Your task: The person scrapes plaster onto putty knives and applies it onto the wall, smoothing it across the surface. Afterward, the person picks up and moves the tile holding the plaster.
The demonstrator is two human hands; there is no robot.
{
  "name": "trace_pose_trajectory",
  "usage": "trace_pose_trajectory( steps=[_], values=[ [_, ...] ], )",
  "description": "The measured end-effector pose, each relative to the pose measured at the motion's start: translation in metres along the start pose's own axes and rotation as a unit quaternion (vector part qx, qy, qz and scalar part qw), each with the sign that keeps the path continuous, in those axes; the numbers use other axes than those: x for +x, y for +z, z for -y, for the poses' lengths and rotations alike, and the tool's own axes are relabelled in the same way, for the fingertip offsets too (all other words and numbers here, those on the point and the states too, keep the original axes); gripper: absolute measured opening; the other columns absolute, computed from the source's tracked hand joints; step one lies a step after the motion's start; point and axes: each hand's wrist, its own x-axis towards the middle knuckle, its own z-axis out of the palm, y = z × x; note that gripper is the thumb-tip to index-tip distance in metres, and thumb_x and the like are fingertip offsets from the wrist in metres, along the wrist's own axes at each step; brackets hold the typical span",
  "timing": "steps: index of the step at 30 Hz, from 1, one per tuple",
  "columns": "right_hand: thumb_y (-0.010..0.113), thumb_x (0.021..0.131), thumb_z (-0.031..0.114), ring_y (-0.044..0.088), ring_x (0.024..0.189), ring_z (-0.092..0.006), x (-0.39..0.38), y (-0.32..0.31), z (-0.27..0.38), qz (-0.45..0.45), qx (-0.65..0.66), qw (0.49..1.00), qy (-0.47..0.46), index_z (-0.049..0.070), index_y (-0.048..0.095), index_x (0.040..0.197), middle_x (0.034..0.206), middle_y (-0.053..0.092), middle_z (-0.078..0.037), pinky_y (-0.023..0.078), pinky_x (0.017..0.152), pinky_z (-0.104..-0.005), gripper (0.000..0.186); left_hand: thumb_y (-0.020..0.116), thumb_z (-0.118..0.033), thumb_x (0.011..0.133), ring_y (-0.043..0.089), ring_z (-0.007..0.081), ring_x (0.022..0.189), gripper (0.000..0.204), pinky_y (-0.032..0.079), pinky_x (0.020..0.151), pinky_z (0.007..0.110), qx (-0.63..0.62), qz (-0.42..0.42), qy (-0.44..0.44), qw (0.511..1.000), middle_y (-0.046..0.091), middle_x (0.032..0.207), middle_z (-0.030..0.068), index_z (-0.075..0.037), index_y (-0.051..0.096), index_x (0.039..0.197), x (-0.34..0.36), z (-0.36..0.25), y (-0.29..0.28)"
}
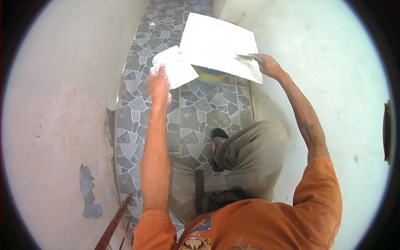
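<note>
My left hand (160,83) is closed on the near edge of a small white plate (178,70), its thumb on top and white smears on the fingers. My right hand (270,66) grips a scraper (246,56) with a thin blade, whose tip lies against a larger white board (216,41). This board rests tilted over a blue and yellow bucket (209,77) and covers its top. The small plate's right side is close to the board's lower left corner; whether they touch I cannot tell.
Pale walls stand close on both sides, the left one (66,104) with a peeled grey patch (88,193). Stone-patterned tiles (204,110) cover the narrow floor. My bent leg (254,158) and shoe (218,135) are below the bucket. A rusty metal bar (112,227) slants in at lower left.
</note>
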Motion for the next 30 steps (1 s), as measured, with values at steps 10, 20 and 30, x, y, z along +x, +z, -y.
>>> trace_pose_trajectory(
  steps=[10,20,30],
  values=[
    [0.052,0.074,0.000,0.059,0.101,-0.0370,0.006,0.006,0.007,0.178,-0.046,0.983,0.010,0.006,0.058,0.120,0.114,0.061,-0.020,0.048,0.088,-0.0424,0.047,0.045,-0.015,0.097,0.060,0.0176,0.089,0.030,0.050,0.075,0.031,-0.004,0.034,-0.010,0.999,0.060,0.100,0.0146,0.007,0.046,0.117,-0.006,0.004,0.006],
    [0.052,0.094,0.017,0.056,0.103,-0.0193,0.010,-0.032,0.008,0.027,0.219,0.945,0.240,-0.008,0.050,0.125,0.116,0.061,-0.015,0.040,0.096,-0.0305,0.040,0.044,-0.017,0.098,0.060,0.0194,0.090,0.036,0.049,0.077,0.033,0.014,0.050,-0.024,0.998,0.060,0.104,0.0147,0.008,0.042,0.124,0.002,0.034,0.023],
    [0.054,0.093,0.018,0.056,0.098,-0.0173,-0.004,-0.040,0.035,-0.174,0.495,0.819,0.234,-0.008,0.049,0.126,0.115,0.060,-0.013,0.044,0.087,-0.0303,0.042,0.036,-0.021,0.100,0.061,0.0237,0.097,0.032,0.051,0.079,0.045,-0.122,0.119,-0.130,0.977,0.057,0.114,0.0108,-0.004,0.042,0.126,-0.005,0.055,0.079]
  ],
)
